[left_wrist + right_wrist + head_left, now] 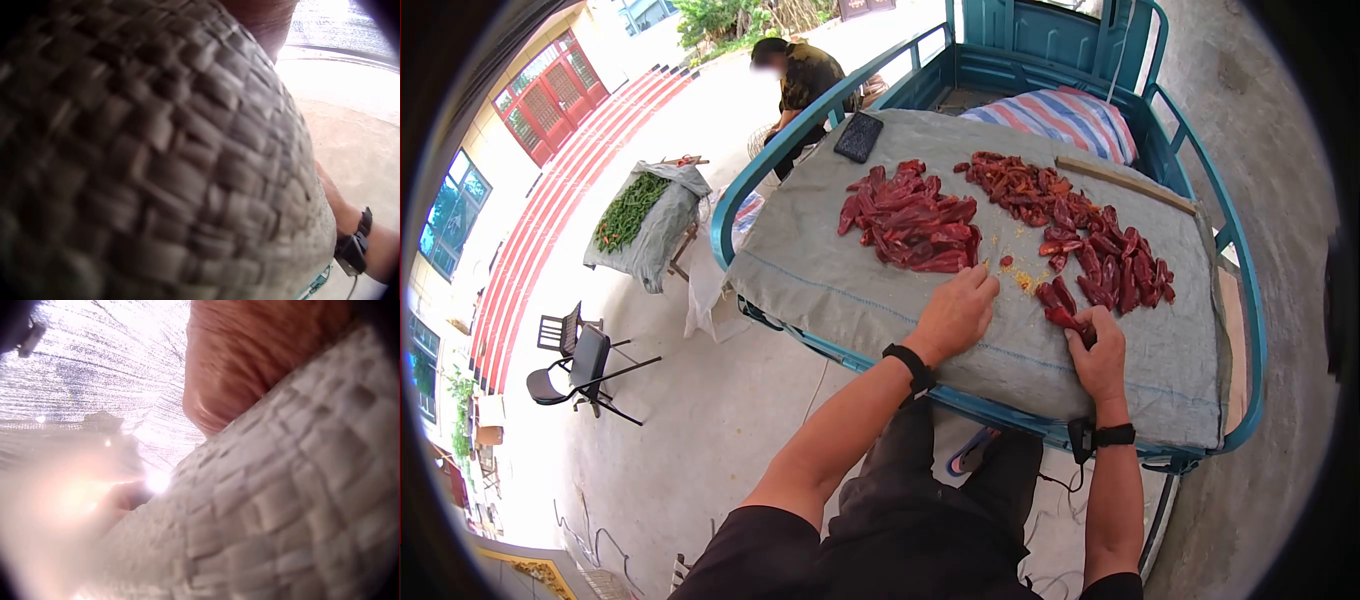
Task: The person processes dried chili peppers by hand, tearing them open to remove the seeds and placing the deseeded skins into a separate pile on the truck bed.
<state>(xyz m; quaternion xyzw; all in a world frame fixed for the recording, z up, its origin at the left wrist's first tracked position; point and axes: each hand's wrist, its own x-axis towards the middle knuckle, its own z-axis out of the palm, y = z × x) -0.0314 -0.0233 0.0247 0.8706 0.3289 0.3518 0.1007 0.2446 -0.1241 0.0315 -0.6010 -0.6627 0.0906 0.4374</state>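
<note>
Red peppers lie in a left heap (pixel 915 220), a middle heap (pixel 1020 188) and a right heap (pixel 1125 265) on a grey woven sheet (pixel 850 285). My left hand (pixel 952 315) is at the left heap's lower right edge; its fingers look bent, and whether they pinch anything is unclear. My right hand (pixel 1103 355) grips dark red peppers (pixel 1057 300) below the right heap. Yellow seeds (pixel 1025 278) are scattered between the hands. Woven sheet fills much of both wrist views, with my left hand (pixel 265 22) and right hand (pixel 250 356) partly showing at the top.
Teal cart rails (pixel 735 200) surround the sheet. A black phone-like object (pixel 859 137) lies at its upper left, a wooden strip (pixel 1125 183) at its upper right. Behind is a striped sack (pixel 1065 120). A person (pixel 805 85) sits beyond the rail, near green peppers (pixel 632 210).
</note>
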